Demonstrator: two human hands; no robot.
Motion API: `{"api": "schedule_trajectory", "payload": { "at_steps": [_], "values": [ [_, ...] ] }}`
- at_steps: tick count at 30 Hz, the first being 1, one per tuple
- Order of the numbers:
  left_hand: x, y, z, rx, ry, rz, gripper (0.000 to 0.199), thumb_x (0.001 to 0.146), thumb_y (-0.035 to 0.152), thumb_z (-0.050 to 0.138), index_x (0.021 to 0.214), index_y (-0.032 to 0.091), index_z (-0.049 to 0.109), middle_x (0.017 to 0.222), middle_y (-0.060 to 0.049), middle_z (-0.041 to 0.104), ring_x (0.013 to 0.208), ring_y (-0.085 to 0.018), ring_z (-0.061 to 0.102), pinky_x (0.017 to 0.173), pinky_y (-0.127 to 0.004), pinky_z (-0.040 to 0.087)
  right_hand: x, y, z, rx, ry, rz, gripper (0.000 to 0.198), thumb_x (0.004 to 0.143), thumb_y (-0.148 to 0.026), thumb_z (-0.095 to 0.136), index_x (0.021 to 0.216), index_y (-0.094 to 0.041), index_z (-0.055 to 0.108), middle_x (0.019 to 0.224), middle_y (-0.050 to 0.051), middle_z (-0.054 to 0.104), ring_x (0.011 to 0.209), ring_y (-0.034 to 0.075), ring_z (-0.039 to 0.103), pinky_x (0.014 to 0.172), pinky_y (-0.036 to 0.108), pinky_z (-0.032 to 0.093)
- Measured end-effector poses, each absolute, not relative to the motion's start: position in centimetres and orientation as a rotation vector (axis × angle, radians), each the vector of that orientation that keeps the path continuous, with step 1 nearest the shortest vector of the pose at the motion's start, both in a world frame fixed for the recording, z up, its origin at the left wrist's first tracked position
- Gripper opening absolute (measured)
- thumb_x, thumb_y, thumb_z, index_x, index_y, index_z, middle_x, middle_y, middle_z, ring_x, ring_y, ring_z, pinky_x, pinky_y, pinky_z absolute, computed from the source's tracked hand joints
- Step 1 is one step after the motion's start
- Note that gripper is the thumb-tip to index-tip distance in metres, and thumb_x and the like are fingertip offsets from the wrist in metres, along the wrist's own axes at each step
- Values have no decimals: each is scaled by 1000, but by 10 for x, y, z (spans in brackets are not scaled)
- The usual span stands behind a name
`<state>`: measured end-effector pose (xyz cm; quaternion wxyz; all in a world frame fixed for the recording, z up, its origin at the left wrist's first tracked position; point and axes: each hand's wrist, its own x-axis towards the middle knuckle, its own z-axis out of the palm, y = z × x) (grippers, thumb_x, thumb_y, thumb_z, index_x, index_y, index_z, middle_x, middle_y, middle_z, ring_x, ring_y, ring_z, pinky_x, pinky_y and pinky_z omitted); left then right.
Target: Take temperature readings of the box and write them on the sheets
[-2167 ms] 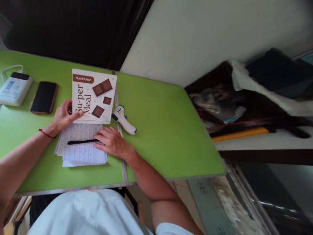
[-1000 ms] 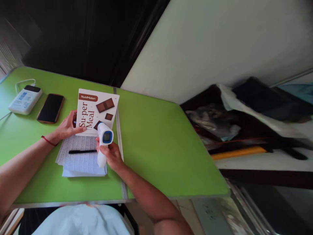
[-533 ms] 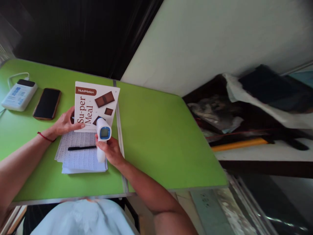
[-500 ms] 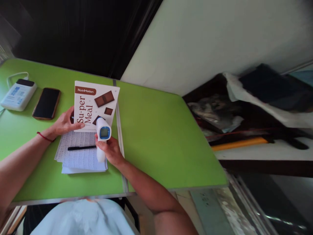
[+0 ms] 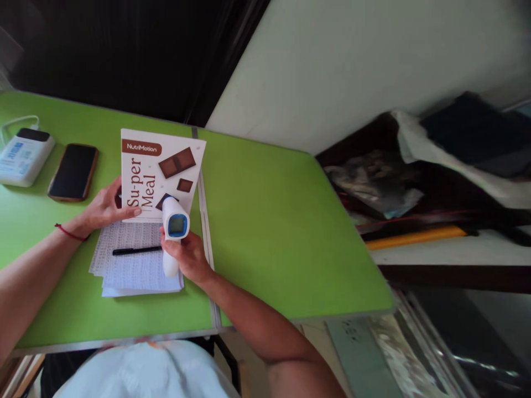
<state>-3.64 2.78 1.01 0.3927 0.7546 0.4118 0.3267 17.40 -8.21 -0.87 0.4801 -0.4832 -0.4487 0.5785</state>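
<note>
My left hand (image 5: 108,207) grips the lower left edge of a white box (image 5: 139,188) printed "NutriMotion Su-per Meal", thumb across its front; the other fingers are mostly hidden behind it. The box is held up with its front towards me. In my right hand (image 5: 188,257) is a white infrared thermometer (image 5: 169,213), fingers wrapped around its handle. Its blue-framed screen faces me, and its far end is in front of the box's lower part; whether they touch I cannot tell. Below lie sheets of handwritten paper (image 5: 136,282) with a black pen (image 5: 136,250) across them.
A phone (image 5: 73,171) and a white power bank (image 5: 25,157) with a cable lie on the left of the green table (image 5: 290,232). A metal seam crosses the table just right of the papers. Right of the table, a shelf holds cloths and a yellow-handled object (image 5: 415,239).
The camera view has shifted slightly. Both hands keep their hold on the box and the thermometer, which stay in nearly the same positions relative to each other.
</note>
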Motion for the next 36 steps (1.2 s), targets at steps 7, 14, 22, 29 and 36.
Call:
{"api": "schedule_trajectory", "payload": {
  "at_steps": [7, 14, 22, 29, 36],
  "values": [
    [-34, 29, 13, 1874, 1025, 830, 63, 64, 52, 78, 112, 17, 57, 104, -12, 68, 90, -30, 65, 72, -38, 54, 174, -80, -4, -1173, -1118, 1391, 30, 67, -49, 68, 70, -21, 58, 66, -1, 55, 62, 13, 50, 57, 28, 42],
    [-33, 28, 13, 1852, 1054, 830, 64, 62, 54, 79, 110, 18, 58, 103, -11, 69, 93, -32, 65, 77, -42, 54, 175, -81, -6, -1138, -1110, 1401, 35, 67, -54, 70, 72, -21, 59, 66, -2, 55, 61, 12, 50, 57, 28, 42],
    [-34, 29, 11, 1941, 1031, 861, 62, 66, 56, 76, 112, 17, 58, 101, -10, 67, 89, -29, 64, 73, -36, 53, 175, -81, -7, -1126, -1105, 1405, 29, 69, -47, 70, 70, -20, 59, 65, -2, 53, 60, 12, 49, 57, 28, 42],
    [-35, 29, 11, 1975, 996, 842, 63, 69, 54, 75, 113, 14, 54, 108, -10, 66, 93, -25, 63, 76, -31, 52, 175, -82, -8, -1147, -1093, 1404, 30, 68, -47, 71, 68, -20, 58, 64, -2, 53, 61, 12, 50, 58, 27, 41],
    [-35, 28, 13, 1959, 1029, 800, 69, 71, 54, 74, 120, 11, 51, 108, -11, 66, 91, -23, 61, 72, -29, 50, 174, -80, -9, -1155, -1083, 1391, 28, 66, -46, 72, 70, -21, 59, 67, -2, 54, 63, 12, 49, 60, 27, 40]
  ]
}}
